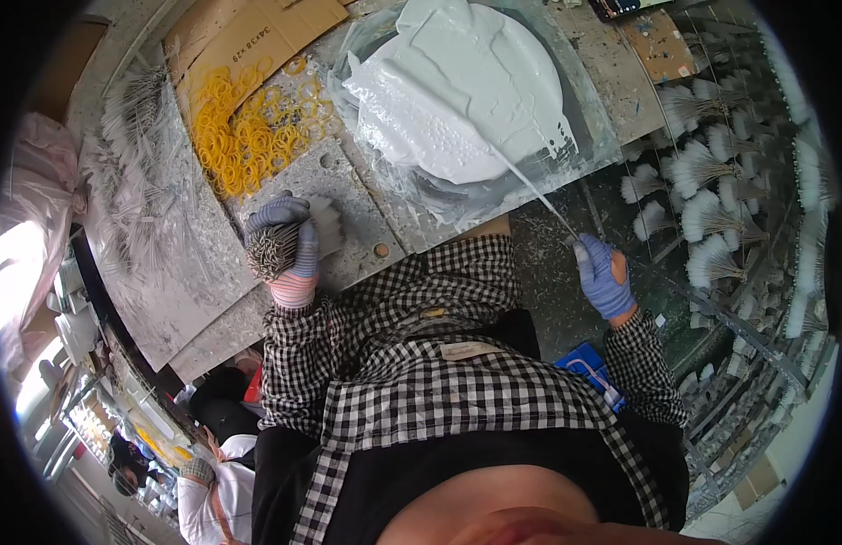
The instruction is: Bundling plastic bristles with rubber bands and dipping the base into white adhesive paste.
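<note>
My left hand (304, 238), in a grey-blue glove, is closed around a bundle of thin strands (272, 252) at the near left of the work table. The bundle's dark, dense end faces me, and pale bristles (328, 227) fan out on its other side. My right hand (604, 277), also gloved, grips the thin handle of a long spatula (537, 191). Its blade (419, 107) is coated in thick white paste and lies across the mound of white paste (507, 77) on a smeared board (589, 150). The blade's own surface is hidden.
Yellow rubber bands (244, 136) lie heaped on the table, beside a cardboard sheet (257, 38). Loose pale strands (130, 136) spread at far left. Racks at right hold several white fan-shaped bundles (710, 259). A blue box (584, 365) sits near my right forearm. Another person (223, 490) is at lower left.
</note>
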`<action>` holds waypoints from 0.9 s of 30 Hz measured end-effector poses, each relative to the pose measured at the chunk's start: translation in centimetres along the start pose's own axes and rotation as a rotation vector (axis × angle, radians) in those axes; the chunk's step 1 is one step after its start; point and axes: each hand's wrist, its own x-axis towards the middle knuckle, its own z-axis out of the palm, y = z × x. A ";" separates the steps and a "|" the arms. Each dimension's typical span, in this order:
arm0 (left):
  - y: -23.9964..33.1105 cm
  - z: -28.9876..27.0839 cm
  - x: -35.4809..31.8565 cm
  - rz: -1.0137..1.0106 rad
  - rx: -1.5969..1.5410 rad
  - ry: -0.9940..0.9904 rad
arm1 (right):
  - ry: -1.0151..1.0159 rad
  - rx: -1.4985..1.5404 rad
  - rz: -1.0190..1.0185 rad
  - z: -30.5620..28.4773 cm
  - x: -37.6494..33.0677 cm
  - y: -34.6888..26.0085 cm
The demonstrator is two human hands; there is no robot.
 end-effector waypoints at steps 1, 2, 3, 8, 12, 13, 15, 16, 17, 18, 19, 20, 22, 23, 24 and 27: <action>0.0 0.0 0.0 -0.001 -0.001 -0.001 | -0.014 -0.019 -0.014 0.0 -0.3 -0.2; -0.1 0.0 0.0 0.005 -0.014 -0.002 | -0.014 -0.020 -0.012 0.1 -0.4 -0.3; -0.1 0.0 -0.1 0.012 -0.027 -0.002 | 0.004 -0.002 -0.055 0.3 -0.3 -0.6; -0.2 0.0 0.0 0.012 -0.023 -0.007 | -0.011 -0.006 -0.062 1.0 -0.4 -1.2; -0.2 -0.1 0.1 0.027 -0.001 -0.023 | -0.020 0.035 -0.068 1.8 0.0 -1.8; -0.2 -0.2 0.1 0.024 0.000 -0.023 | -0.038 0.050 -0.050 1.9 0.1 -1.9; -0.3 -0.3 -0.1 0.006 0.016 -0.018 | -0.038 0.065 -0.013 1.8 0.1 -2.0; -0.4 -0.3 -0.1 0.004 0.016 -0.018 | -0.037 0.079 0.022 1.8 0.2 -2.1; -0.4 -0.3 -0.1 0.009 0.012 -0.014 | -0.040 0.080 0.023 1.6 0.3 -2.2; -0.3 -0.3 -0.1 0.014 0.007 -0.011 | -0.018 0.082 0.035 1.5 0.5 -2.2; -0.3 -0.2 -0.1 0.011 0.007 -0.011 | 0.004 0.084 0.048 1.4 0.7 -2.1; -0.1 -0.1 -0.1 0.014 0.008 -0.010 | 0.002 0.085 0.050 1.5 0.8 -1.8; 0.0 0.0 0.0 0.014 0.008 -0.009 | 0.054 0.034 0.022 1.5 1.1 -0.9; 0.1 0.0 0.0 0.016 0.000 -0.010 | 0.052 0.034 0.023 1.4 1.4 -0.7; 0.1 0.0 0.0 0.018 -0.008 -0.010 | 0.083 0.042 -0.002 1.3 1.6 -0.5; 0.1 0.0 0.1 0.029 0.005 -0.020 | 0.114 0.068 -0.006 1.0 2.2 0.3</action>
